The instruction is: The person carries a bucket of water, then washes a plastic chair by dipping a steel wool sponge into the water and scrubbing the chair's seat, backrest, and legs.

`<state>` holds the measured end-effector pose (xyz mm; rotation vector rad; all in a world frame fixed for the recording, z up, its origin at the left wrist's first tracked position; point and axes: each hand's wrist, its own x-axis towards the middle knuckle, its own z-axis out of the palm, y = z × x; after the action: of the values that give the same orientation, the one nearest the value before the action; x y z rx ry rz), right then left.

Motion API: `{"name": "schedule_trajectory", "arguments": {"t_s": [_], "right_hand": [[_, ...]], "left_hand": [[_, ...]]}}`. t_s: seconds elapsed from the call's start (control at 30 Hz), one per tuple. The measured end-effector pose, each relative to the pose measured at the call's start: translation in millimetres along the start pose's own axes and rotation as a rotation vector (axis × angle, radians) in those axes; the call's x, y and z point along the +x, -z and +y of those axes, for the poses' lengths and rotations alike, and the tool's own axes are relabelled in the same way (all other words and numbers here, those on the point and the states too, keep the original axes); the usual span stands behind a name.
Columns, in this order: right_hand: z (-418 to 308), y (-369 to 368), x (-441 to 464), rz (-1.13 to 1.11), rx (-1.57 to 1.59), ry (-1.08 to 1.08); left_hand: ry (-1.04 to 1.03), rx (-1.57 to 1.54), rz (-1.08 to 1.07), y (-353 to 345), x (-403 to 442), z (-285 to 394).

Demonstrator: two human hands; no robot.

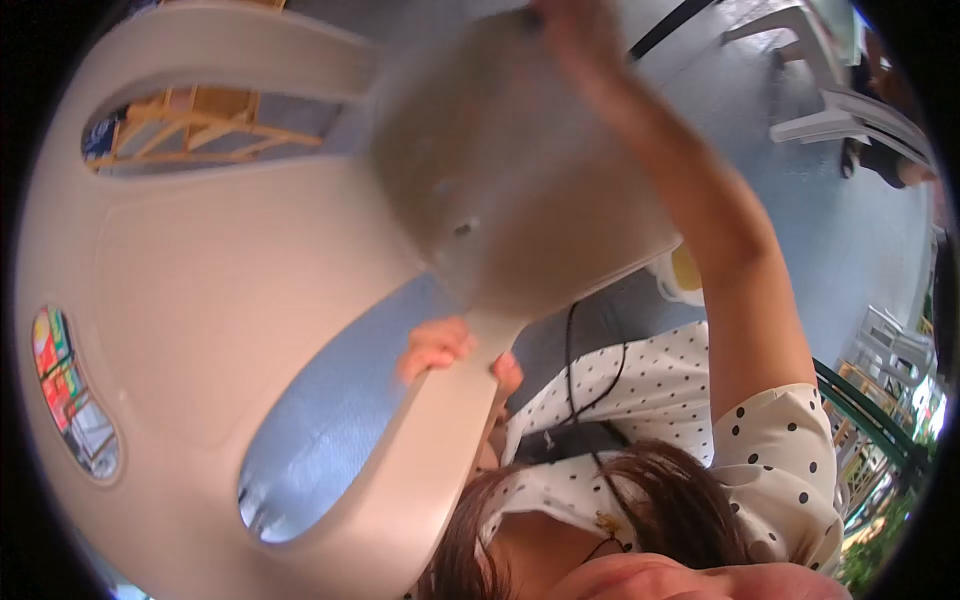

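A large pale plastic chair (200, 250) fills the left and middle of the view, tilted, its slotted back on the left. My left hand (440, 345) is wrapped around the chair's arm, with fingers showing on both sides. Over the far part of the seat (560, 190), which is shaded and blurred with a few small dark marks, my right hand (578, 40) reaches out on a stretched arm. Motion smears its fingers and the top edge of the view cuts them off. Whether it holds anything is not clear.
Behind the seat, a white container with something yellow (682, 272) is partly hidden. A white plastic chair (840, 110) and part of another person (885, 160) are at upper right. Wooden frames (200, 125) show through the chair's back slot. Green rails (870, 420) run at right.
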<state>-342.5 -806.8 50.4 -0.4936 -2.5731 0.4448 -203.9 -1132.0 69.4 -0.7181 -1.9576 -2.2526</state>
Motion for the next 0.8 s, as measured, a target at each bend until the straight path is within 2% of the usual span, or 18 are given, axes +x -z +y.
{"name": "schedule_trajectory", "arguments": {"t_s": [0.03, 0.07, 0.17, 0.23, 0.27, 0.37, 0.47, 0.57, 0.73, 0.8], "right_hand": [[5.7, -4.5, 9.8, 0.14, -0.009, -0.151], [-4.7, -1.7, 13.0, 0.301, -0.239, -0.077], [-71.4, -56.6, -54.6, -0.078, 0.024, 0.146], [-130.5, -47.6, -111.6, -0.135, 0.159, 0.454], [-143.3, -32.1, -131.5, -0.234, 0.293, 0.473], [-139.4, 18.7, -175.5, -0.467, 0.651, 0.571], [-118.6, 11.1, -169.0, -0.449, 0.717, 0.714], [-108.8, 60.4, -108.0, -0.407, 0.429, 0.746], [-123.8, 46.0, -157.1, -0.261, 0.171, 0.887], [-118.3, 39.8, -154.6, -0.357, 0.256, 0.877]], "left_hand": [[0.015, 0.0, -0.001, 0.6, -1.0, 1.6], [0.021, -0.004, -0.004, 2.0, 1.3, 1.6], [0.009, -0.035, 0.019, 3.4, 3.8, 2.5], [-0.011, -0.04, 0.034, 1.8, -0.7, -1.9], [-0.007, -0.014, 0.021, 1.1, 3.4, 1.9], [-0.043, 0.013, -0.015, 4.5, 1.5, 4.6], [-0.031, 0.026, -0.036, 3.2, 4.5, 5.4], [-0.006, -0.005, -0.018, 1.6, 0.1, -5.4], [0.017, 0.008, -0.041, 2.8, -0.4, 11.8], [-0.016, 0.018, -0.046, -0.7, -4.3, 10.1]]}}
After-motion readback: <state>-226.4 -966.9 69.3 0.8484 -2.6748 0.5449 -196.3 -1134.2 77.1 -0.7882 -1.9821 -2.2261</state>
